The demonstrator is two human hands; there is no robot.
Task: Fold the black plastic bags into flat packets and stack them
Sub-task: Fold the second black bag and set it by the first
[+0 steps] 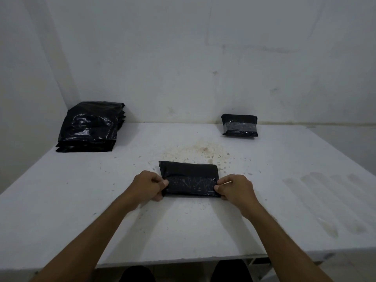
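From the head view, a folded black bag (189, 179) lies flat on the white table (284, 200), spanning the gap between the two hands. The left hand (147, 185) pinches its left end, thumb on top and curled fingers tucked underneath; the right hand (234, 188) pinches the right end the same way, so both sets of fingers are clamped on the plastic rather than spread. A glossy strip runs across the near half of the bag from one thumb to the other, with a matte flap lying beyond it, away from the fingertips. Far beyond the left fingers sits a pile of unfolded black bags (90, 127) by the wall corner; well beyond the right fingers rests a finished packet (240, 125). The film looks thin, light and slick, likely to spring open or slide if released, so the end edges, where the layers meet, seem the best hold, with pressure along the crease to keep the packet flat.
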